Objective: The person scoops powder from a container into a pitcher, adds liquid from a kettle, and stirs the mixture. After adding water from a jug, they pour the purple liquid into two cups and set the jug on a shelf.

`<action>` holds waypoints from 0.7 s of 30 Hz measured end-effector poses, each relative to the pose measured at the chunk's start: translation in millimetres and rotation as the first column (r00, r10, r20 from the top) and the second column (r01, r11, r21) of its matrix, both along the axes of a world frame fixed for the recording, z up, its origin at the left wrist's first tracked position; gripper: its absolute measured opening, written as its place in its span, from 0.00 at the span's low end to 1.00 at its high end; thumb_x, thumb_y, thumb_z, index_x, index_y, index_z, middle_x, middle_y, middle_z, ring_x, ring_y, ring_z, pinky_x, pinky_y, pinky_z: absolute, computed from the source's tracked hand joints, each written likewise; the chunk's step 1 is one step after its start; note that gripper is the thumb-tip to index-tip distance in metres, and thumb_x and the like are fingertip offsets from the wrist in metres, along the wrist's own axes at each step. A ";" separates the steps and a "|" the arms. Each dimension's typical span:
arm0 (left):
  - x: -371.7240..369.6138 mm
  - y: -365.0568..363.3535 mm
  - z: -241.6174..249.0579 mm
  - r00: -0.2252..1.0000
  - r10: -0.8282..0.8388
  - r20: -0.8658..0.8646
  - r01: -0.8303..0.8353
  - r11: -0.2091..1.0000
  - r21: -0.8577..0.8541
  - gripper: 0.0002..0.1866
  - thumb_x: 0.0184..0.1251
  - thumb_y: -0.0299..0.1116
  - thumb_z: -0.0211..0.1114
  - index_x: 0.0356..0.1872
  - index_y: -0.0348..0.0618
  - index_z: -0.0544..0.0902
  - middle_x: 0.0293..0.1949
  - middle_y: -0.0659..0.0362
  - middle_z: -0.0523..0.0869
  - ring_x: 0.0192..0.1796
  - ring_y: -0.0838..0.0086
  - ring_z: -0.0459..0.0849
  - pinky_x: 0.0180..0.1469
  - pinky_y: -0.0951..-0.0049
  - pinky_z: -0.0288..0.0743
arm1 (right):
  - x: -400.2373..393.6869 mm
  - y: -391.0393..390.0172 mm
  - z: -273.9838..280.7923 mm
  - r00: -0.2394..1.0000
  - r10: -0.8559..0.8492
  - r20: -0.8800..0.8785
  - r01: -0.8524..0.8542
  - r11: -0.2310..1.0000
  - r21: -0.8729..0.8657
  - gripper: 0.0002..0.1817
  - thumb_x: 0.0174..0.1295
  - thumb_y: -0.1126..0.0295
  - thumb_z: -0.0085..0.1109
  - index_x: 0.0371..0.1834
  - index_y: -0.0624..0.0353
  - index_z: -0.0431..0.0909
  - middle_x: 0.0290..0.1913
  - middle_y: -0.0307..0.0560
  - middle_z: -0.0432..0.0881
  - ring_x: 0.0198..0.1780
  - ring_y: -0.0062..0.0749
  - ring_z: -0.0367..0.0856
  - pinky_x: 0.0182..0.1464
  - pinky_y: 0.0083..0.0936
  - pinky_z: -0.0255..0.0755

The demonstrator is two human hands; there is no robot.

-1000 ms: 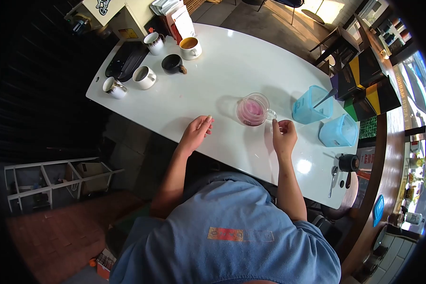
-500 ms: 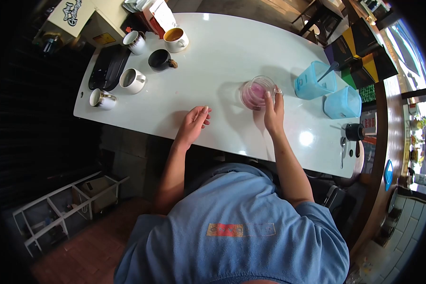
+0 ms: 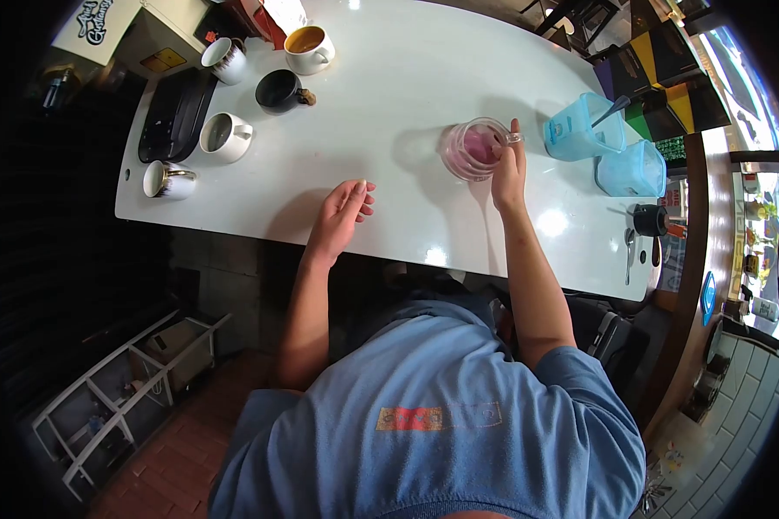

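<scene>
In fuller right grip (image 3: 509, 179), glass jug (image 3: 468, 156)

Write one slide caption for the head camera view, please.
Right hand holding a glass cup by its handle, left hand loosely curled over a white table.

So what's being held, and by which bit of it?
The right grip has the glass cup by its handle; the left grip holds nothing that shows.

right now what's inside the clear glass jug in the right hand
The clear glass jug holds something pink, seemingly liquid. The right hand covers part of its right edge, hiding what lies behind.
</scene>
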State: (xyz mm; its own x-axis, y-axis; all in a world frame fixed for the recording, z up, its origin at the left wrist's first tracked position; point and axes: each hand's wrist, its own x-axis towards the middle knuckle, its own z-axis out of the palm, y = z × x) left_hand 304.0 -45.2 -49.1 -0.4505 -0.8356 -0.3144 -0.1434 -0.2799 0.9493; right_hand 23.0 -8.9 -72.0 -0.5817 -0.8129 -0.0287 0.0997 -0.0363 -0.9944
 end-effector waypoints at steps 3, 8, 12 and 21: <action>1.0 1.0 1.8 1.000 0.022 -0.009 -0.021 1.000 0.009 0.22 0.74 0.51 0.51 0.46 0.41 0.80 0.35 0.62 0.79 0.37 0.79 0.77 0.42 0.77 0.70 | 1.4 13.2 10.6 0.992 0.042 -0.115 -0.043 0.999 -0.007 0.35 0.59 0.73 0.35 0.73 0.72 0.48 0.60 0.58 0.72 0.59 0.37 0.70 0.62 0.27 0.62; -1.8 2.2 9.3 0.999 0.037 -0.032 -0.038 0.999 -0.022 0.21 0.74 0.50 0.51 0.45 0.42 0.80 0.34 0.62 0.79 0.37 0.79 0.77 0.41 0.77 0.70 | -25.2 48.1 33.2 0.992 -0.004 -0.128 0.005 1.000 0.004 0.35 0.57 0.73 0.35 0.71 0.73 0.50 0.61 0.57 0.74 0.62 0.36 0.69 0.67 0.28 0.54; -14.6 6.0 17.4 0.995 0.084 -0.054 -0.086 0.996 -0.033 0.21 0.74 0.50 0.51 0.45 0.42 0.80 0.34 0.63 0.79 0.37 0.79 0.77 0.41 0.77 0.70 | -28.0 56.3 56.7 0.996 0.021 -0.086 -0.028 0.996 -0.082 0.35 0.57 0.73 0.34 0.71 0.73 0.51 0.60 0.56 0.74 0.63 0.35 0.68 0.67 0.29 0.54; -39.7 24.3 30.2 0.990 0.111 -0.090 -0.113 0.993 -0.017 0.21 0.75 0.50 0.50 0.45 0.41 0.79 0.34 0.63 0.79 0.37 0.80 0.78 0.42 0.78 0.70 | -49.0 65.3 62.5 0.989 0.111 -0.098 -0.123 0.984 -0.132 0.34 0.59 0.72 0.34 0.72 0.70 0.52 0.65 0.56 0.69 0.67 0.37 0.63 0.67 0.29 0.53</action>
